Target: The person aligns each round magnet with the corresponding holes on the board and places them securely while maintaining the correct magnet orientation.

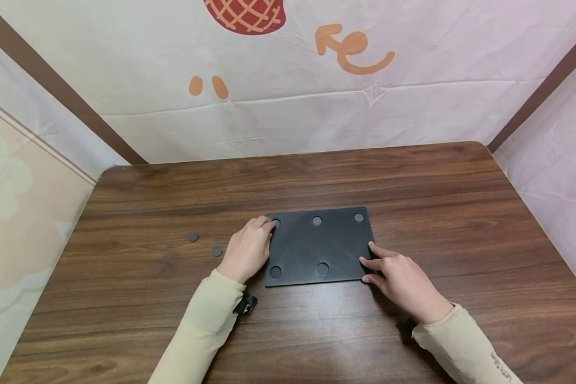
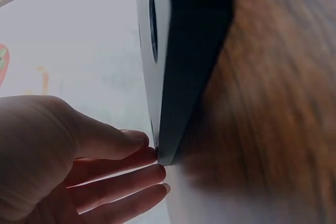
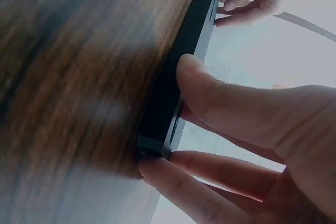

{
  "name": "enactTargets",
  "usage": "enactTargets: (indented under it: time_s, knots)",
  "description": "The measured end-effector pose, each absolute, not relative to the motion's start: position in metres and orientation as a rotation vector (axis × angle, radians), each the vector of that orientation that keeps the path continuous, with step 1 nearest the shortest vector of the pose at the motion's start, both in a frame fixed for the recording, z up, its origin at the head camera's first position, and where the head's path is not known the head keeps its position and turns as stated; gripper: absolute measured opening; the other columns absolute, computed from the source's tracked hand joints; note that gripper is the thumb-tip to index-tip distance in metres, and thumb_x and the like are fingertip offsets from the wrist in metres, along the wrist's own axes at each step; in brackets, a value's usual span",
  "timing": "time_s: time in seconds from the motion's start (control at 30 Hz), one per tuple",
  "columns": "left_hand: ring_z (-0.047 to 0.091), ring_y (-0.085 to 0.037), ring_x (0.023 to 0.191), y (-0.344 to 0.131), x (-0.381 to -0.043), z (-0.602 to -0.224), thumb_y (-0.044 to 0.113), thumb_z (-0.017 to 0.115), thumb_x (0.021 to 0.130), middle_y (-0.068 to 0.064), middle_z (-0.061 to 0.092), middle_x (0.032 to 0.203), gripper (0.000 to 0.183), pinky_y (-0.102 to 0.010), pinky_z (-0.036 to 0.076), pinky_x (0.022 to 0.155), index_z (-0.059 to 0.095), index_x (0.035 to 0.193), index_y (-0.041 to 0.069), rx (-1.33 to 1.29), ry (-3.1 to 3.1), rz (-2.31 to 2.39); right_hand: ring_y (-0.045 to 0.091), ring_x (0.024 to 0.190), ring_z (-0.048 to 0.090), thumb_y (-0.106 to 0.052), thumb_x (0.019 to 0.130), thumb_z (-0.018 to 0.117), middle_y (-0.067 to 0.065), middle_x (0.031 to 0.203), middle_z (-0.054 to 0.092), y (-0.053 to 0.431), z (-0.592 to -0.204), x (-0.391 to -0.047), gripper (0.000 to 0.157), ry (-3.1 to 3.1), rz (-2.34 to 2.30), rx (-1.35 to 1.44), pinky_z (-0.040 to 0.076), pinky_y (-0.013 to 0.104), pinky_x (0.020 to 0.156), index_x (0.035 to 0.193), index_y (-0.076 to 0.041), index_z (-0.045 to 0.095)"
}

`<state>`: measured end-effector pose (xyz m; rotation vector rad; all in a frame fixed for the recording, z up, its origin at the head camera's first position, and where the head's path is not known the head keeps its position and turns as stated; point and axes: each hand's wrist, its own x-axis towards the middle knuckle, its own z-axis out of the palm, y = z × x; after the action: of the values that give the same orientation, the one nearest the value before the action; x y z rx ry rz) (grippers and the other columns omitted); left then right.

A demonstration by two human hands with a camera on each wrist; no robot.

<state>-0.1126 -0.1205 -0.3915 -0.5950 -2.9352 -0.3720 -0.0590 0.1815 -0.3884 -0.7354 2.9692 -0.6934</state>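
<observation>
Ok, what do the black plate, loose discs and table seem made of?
Black plate: probably plastic, satin finish, judging by its even colour and soft sheen; coated metal possible.
Discs: dull, even grey; too small to tell plastic from metal.
Table: wood or wood-look laminate, lightly glossy, from its streaky brown grain and reflected light.

Bright head view — soft glare on tabletop [image 1: 317, 325] — wrist views blurrier.
</observation>
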Motion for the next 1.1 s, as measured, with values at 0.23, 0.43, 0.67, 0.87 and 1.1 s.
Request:
enactTargets:
  time_s: [0.23,0.43,0.67,0.87,1.1]
  knots:
    - [0.063,-0.025,0.101,-0.128,-0.108,-0.391,0.007,0.063,0.091,-0.011,0.065,0.111,0.025,-0.035,0.057,0.067,0.067,0.115,0.000,-0.567,-2.940,-0.369,0.038,0.097,0.068,-0.015,0.079,0.077,0.030,0.128,0.056,0.181,-0.388,-0.059,0.036,2.965,-0.691,-0.734,0.056,0.041,0.074,0.111,0.000,0.071]
    - [0.064,-0.028,0.100,-0.138,-0.103,-0.390,0.008,0.063,0.091,-0.012,0.066,0.110,0.026,-0.039,0.057,0.071,0.067,0.115,0.000,-0.502,-2.973,-0.339,0.037,0.095,0.068,-0.015,0.079,0.077,0.031,0.129,0.055,0.181,-0.387,-0.060,0.037,2.962,-0.677,-0.736,0.056,0.039,0.072,0.112,0.000,0.070]
    - [0.062,-0.031,0.099,-0.149,-0.097,-0.393,0.009,0.067,0.088,-0.015,0.065,0.109,0.026,-0.044,0.053,0.083,0.068,0.111,-0.001,-0.399,-2.983,-0.352,0.039,0.100,0.067,-0.014,0.078,0.078,0.031,0.128,0.055,0.181,-0.387,-0.059,0.036,2.970,-0.671,-0.746,0.056,0.042,0.075,0.111,0.001,0.071]
    - [0.061,-0.032,0.099,-0.158,-0.092,-0.393,0.007,0.069,0.086,-0.016,0.065,0.108,0.025,-0.045,0.052,0.086,0.069,0.109,-0.002,-0.341,-2.974,-0.366,0.039,0.100,0.067,-0.014,0.078,0.078,0.031,0.128,0.055,0.181,-0.387,-0.058,0.037,2.969,-0.672,-0.738,0.056,0.041,0.075,0.111,0.001,0.071]
    - [0.060,-0.034,0.101,-0.167,-0.086,-0.392,0.007,0.069,0.086,-0.018,0.063,0.110,0.027,-0.047,0.053,0.081,0.068,0.111,-0.003,-0.265,-3.018,-0.369,0.040,0.103,0.065,-0.014,0.078,0.078,0.031,0.128,0.056,0.180,-0.387,-0.058,0.037,2.967,-0.673,-0.731,0.055,0.043,0.077,0.111,0.001,0.071]
